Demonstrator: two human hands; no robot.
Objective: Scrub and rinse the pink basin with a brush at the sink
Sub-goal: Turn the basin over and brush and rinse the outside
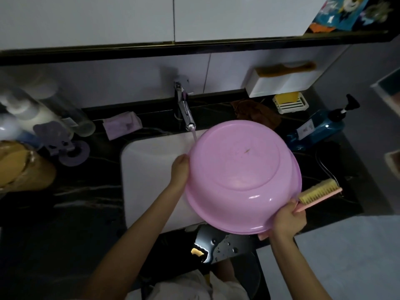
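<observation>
The pink basin (240, 178) is tipped with its underside facing me, held over the white sink (149, 169). Water runs from the chrome tap (185, 111) onto the basin's upper left edge. My left hand (179, 169) grips the basin's left rim, fingers hidden behind it. My right hand (289, 219) is at the lower right rim and grips the pink handle of a brush (318, 192) with pale bristles that point up and to the right, away from the basin.
On the dark counter, a blue pump bottle (318, 128), a brown cloth (257, 113) and a soap dish (289, 103) sit to the right. Bottles (43, 113), a purple holder (65, 146) and a lilac pouch (122, 125) stand left. Water pools on the front edge (216, 245).
</observation>
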